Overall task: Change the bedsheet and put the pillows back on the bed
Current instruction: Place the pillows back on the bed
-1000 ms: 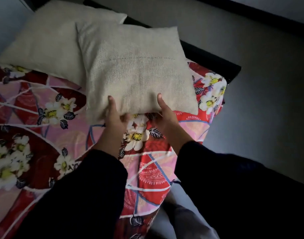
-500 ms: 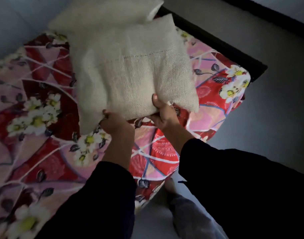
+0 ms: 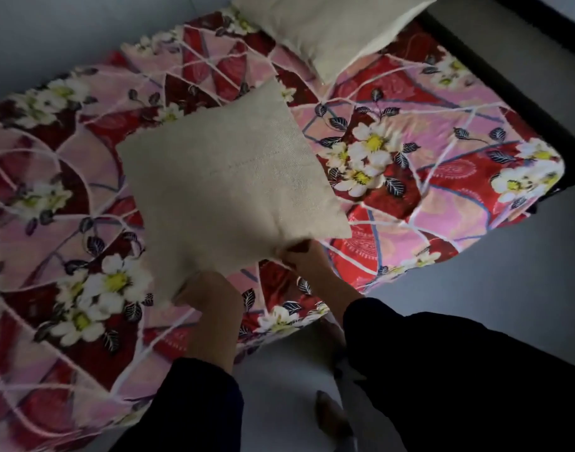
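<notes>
My left hand [image 3: 205, 290] and right hand [image 3: 307, 257] each grip the near edge of the square beige woven pillow [image 3: 227, 187]. It is held over the middle of the red-and-pink floral bedsheet [image 3: 442, 177], probably for repositioning. A second beige pillow [image 3: 331, 27] lies at the sheet's head end.

Grey floor [image 3: 508, 305] at right, pale wall [image 3: 51, 34] at upper left

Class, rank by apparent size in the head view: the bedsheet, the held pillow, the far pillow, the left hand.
1. bedsheet
2. held pillow
3. far pillow: cropped by the frame and farther off, so the two pillows may really match
4. left hand
</notes>
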